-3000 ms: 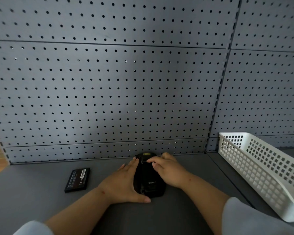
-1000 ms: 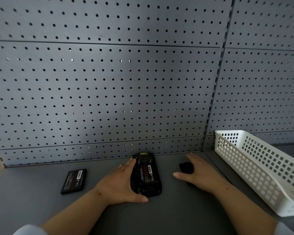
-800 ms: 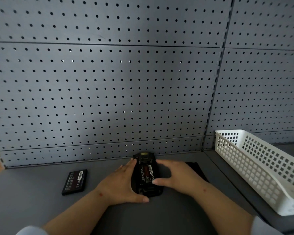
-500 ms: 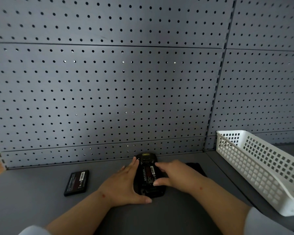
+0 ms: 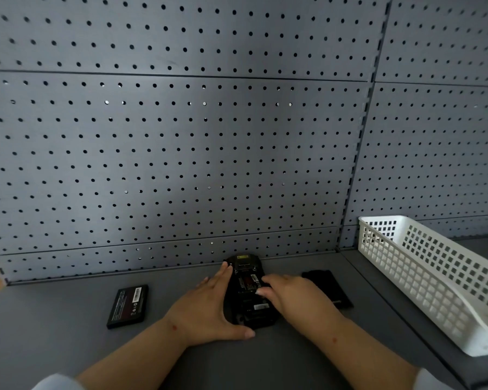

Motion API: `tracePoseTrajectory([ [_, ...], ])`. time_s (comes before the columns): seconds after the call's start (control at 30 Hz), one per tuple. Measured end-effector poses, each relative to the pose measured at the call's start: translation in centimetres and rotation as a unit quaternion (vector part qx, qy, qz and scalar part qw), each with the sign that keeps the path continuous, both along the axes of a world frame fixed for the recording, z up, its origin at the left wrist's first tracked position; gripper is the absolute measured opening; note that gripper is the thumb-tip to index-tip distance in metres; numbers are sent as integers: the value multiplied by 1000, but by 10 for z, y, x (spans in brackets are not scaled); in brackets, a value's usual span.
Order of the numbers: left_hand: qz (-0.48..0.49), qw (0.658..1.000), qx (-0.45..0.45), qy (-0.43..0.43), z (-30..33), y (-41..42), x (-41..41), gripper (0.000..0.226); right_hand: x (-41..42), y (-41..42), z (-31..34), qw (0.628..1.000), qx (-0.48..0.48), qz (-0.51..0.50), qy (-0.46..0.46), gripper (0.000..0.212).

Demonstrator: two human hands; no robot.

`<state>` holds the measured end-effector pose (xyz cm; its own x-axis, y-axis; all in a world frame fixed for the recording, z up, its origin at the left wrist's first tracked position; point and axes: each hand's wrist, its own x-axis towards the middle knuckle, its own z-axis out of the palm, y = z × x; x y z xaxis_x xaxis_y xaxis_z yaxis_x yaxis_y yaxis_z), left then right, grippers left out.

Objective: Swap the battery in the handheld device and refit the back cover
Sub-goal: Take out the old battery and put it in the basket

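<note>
A black handheld device (image 5: 248,291) lies face down on the grey bench, its back open and a red-labelled battery (image 5: 250,281) showing in the bay. My left hand (image 5: 209,308) lies flat against the device's left side, thumb along its near end. My right hand (image 5: 293,298) rests on the right side with fingertips on the battery. The black back cover (image 5: 328,287) lies on the bench just right of my right hand. A second black battery (image 5: 128,305) lies apart at the left.
A white perforated plastic basket (image 5: 423,271) stands at the right. A grey pegboard wall (image 5: 181,150) rises directly behind the device. A strip of wood shows at the far left edge.
My right hand took the back cover off, laid it to the right, then came back and put its fingertips on the battery. My left hand has kept still against the device.
</note>
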<state>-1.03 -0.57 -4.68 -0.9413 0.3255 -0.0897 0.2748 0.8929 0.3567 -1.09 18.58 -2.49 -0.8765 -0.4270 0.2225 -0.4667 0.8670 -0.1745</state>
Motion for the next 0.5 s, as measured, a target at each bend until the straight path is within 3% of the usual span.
tracePoseTrajectory([
  [0.13, -4, 1000, 7, 8, -2, -1, -1, 139, 10, -10, -3, 987, -154, -45, 19, 39],
  [0.33, -10, 1000, 7, 14, -4, -1, -2, 136, 22, -23, -3, 954, -283, -98, 7, 28],
  [0.43, -11, 1000, 6, 19, -1, 0, 0, 136, 27, -30, -3, 930, -338, -138, -29, 46],
  [0.5, -10, 1000, 11, 18, -1, 0, 0, 137, 29, -38, -3, 930, -326, -166, -37, 66],
])
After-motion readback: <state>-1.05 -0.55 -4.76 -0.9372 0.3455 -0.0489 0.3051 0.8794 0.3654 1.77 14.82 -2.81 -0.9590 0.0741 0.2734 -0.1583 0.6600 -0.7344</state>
